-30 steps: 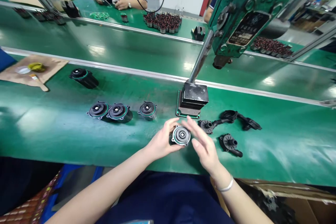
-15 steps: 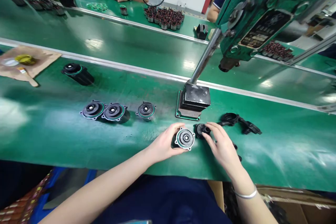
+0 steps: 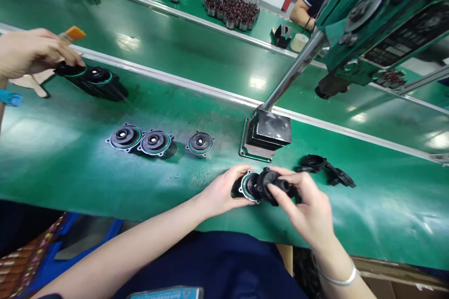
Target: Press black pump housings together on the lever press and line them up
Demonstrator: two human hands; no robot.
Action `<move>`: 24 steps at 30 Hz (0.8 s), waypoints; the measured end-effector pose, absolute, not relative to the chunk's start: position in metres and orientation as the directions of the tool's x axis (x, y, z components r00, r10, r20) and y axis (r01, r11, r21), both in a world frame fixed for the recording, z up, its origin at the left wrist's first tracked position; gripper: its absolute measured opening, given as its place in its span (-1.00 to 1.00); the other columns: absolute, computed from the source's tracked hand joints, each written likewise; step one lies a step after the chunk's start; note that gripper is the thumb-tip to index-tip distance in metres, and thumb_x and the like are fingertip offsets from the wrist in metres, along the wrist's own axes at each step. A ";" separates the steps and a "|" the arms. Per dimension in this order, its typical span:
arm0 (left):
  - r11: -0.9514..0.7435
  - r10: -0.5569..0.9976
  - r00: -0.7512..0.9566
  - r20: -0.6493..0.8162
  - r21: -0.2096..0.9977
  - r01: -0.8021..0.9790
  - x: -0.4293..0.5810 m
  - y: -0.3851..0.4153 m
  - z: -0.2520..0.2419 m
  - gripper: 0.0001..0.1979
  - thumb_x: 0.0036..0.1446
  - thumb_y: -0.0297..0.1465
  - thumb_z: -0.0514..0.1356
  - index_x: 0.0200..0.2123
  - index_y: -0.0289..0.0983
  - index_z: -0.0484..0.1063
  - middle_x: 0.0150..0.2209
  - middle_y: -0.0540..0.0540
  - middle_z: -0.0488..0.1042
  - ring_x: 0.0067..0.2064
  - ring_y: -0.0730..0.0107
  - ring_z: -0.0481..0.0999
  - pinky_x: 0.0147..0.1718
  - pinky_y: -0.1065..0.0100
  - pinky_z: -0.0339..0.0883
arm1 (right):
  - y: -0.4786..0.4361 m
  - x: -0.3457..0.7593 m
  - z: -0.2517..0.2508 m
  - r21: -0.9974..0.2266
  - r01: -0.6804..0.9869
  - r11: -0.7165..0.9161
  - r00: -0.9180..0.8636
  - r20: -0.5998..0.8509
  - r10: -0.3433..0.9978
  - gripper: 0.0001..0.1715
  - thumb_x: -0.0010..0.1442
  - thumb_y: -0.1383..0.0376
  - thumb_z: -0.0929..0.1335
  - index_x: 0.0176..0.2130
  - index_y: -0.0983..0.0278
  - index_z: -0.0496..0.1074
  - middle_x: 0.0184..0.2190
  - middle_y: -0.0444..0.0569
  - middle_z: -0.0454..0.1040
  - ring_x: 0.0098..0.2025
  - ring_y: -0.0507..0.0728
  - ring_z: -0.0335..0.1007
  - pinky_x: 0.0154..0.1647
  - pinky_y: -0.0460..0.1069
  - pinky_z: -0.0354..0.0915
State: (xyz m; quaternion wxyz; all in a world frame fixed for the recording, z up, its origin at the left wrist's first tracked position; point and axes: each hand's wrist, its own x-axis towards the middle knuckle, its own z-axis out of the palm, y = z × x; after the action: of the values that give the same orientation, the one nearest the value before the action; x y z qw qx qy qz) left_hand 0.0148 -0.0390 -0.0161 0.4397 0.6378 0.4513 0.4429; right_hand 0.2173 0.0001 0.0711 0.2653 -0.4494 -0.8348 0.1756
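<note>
My left hand grips a black round motor body with a green seal ring just above the green belt. My right hand holds a black plastic pump cover and presses its round end against the face of the motor body. Both hands are closed on their parts. Another black pump cover lies on the belt to the right of my hands.
Three round black motor bodies lie in a row at left. A press with a black base block and slanted steel column stands behind my hands. A co-worker's hand with a brush reaches over black parts at far left.
My right hand picked up a pump cover from the belt and brought it against the motor body. A co-worker's hand with a brush came in at far left.
</note>
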 end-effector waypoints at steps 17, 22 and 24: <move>-0.262 0.953 0.216 0.211 0.933 0.246 0.012 -0.038 -0.015 -0.30 0.01 -0.28 0.38 0.15 -0.20 0.14 0.11 -0.24 0.40 0.13 0.05 0.44 0.10 0.05 0.36 | -0.001 0.194 0.062 -0.277 0.602 0.749 -0.667 0.342 0.662 -0.72 0.12 0.25 0.37 -0.21 0.34 0.27 -0.07 -0.10 0.44 -0.05 -0.16 0.41 -0.08 -0.24 0.38; -0.277 0.950 0.216 0.226 0.928 0.248 0.012 -0.037 -0.016 -0.30 0.01 -0.27 0.38 0.15 -0.22 0.14 0.10 -0.25 0.41 0.13 0.05 0.45 0.10 0.05 0.37 | 0.001 0.192 0.060 -0.285 0.596 0.751 -0.674 0.331 0.661 -0.73 0.12 0.26 0.37 -0.22 0.34 0.27 -0.08 -0.11 0.44 -0.05 -0.17 0.41 -0.06 -0.25 0.38; -0.275 0.950 0.215 0.225 0.931 0.242 0.013 -0.038 -0.017 -0.29 0.01 -0.27 0.38 0.17 -0.21 0.13 0.11 -0.26 0.40 0.13 0.04 0.44 0.11 0.05 0.37 | 0.000 0.193 0.058 -0.299 0.601 0.742 -0.672 0.314 0.671 -0.73 0.13 0.25 0.37 -0.22 0.34 0.26 -0.07 -0.12 0.43 -0.03 -0.18 0.41 -0.05 -0.25 0.38</move>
State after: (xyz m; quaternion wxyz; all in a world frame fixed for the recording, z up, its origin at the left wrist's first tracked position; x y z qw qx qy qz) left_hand 0.0127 -0.0380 -0.0171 0.4034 0.6668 0.4471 0.4390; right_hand 0.1928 0.0003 0.0583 0.2053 -0.3492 -0.9103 0.0854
